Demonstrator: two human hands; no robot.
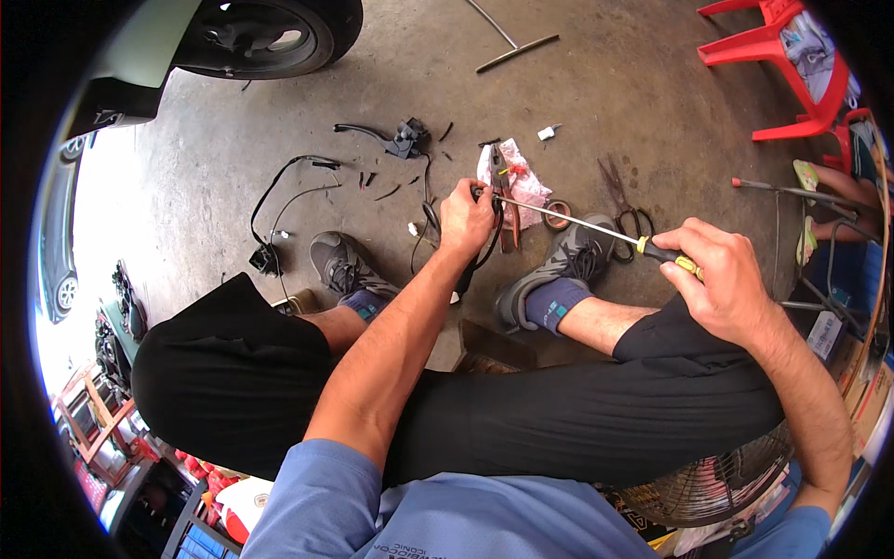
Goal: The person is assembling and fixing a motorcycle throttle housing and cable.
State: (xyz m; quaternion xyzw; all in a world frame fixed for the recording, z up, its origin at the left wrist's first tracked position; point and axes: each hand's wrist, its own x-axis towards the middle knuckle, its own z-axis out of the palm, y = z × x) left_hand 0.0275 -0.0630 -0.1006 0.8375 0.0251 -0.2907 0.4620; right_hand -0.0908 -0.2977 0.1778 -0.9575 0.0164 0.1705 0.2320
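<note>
My right hand (719,279) is closed round the black-and-yellow handle of a long screwdriver (582,223). The screwdriver's shaft points left, and its tip meets a small black part (481,193) pinched in the fingers of my left hand (464,222). Fingers hide most of that part; a black cable (492,244) hangs down beside it. Just beyond it, pliers with orange handles (515,224) lie on a pink-and-white cloth (533,186). A tape roll (557,215) rests beside the cloth, and dark scissors (618,189) lie farther right.
Left on the concrete floor are a black lever assembly (405,140), a looped cable (256,212) and several wire scraps. A white connector (548,133) and a metal T-bar (517,52) lie farther off. A vehicle wheel (265,37) stands far left, a red plastic chair (792,74) far right.
</note>
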